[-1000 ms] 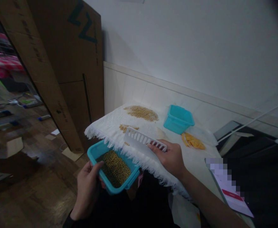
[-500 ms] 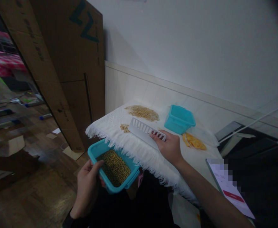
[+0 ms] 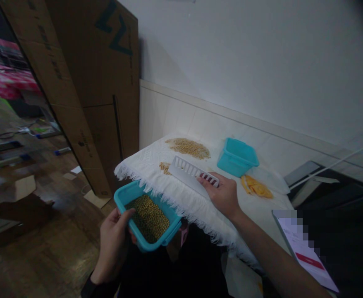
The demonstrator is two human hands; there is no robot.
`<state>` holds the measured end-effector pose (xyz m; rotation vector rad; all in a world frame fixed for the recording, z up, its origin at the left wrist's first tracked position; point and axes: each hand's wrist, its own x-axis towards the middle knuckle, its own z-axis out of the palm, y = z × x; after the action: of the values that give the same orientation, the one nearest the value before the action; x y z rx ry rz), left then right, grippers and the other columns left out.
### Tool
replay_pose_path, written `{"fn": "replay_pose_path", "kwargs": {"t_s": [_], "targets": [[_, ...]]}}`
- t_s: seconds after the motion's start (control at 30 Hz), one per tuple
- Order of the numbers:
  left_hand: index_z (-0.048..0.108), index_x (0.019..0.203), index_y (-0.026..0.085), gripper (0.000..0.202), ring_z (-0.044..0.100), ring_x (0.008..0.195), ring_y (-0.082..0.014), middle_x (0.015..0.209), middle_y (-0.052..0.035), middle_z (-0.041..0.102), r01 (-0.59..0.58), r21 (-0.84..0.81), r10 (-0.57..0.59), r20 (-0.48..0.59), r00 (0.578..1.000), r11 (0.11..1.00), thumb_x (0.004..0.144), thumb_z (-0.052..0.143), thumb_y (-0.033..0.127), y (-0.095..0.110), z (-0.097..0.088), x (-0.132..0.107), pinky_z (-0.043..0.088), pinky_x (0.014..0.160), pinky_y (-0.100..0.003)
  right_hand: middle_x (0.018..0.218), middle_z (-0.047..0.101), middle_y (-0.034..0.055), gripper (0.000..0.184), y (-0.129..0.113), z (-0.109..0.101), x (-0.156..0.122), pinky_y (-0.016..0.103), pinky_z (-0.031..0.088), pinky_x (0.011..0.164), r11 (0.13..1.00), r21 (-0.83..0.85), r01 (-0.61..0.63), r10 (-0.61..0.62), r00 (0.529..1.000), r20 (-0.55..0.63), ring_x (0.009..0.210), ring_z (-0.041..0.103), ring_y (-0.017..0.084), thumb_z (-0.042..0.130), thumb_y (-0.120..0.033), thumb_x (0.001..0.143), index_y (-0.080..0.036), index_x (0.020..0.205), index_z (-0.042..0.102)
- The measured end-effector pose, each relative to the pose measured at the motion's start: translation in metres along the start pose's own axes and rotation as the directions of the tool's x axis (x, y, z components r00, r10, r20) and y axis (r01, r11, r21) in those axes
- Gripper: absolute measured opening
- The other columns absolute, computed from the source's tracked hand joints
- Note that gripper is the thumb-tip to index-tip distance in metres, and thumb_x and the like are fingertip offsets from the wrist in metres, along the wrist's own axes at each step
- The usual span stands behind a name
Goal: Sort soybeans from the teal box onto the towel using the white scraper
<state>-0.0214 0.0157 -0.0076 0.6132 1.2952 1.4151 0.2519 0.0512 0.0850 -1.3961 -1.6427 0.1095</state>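
Head | slotted tool (image 3: 186, 177) farther back | tub (image 3: 169, 211) (beans (image 3: 153, 219) inside) unmoved

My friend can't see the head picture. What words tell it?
The left hand holds a turquoise tub of yellowish beans by the fringe of a white cloth, while the right hand holds a white slotted tool beside a little bean pile. A bigger pile and another turquoise tub are farther back.
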Motion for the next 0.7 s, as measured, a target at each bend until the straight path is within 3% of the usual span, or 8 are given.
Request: {"fn": "replay_pose_path", "kwargs": {"t_s": [0.7], "targets": [[0.058, 0.063, 0.022, 0.035, 0.043, 0.026, -0.0115, 0.036, 0.0083, 0.051, 0.006, -0.064, -0.007, -0.022, 1.000, 0.998, 0.058, 0.086, 0.041, -0.0007, -0.0023, 0.0029, 0.034, 0.029, -0.022, 0.058, 0.069, 0.0010, 0.026, -0.0040, 0.0039, -0.0023, 0.023, 0.043, 0.048, 0.999, 0.045, 0.009, -0.011, 0.999, 0.042, 0.049, 0.059, 0.015, 0.072, -0.040, 0.085, -0.016, 0.078, 0.080]]}}
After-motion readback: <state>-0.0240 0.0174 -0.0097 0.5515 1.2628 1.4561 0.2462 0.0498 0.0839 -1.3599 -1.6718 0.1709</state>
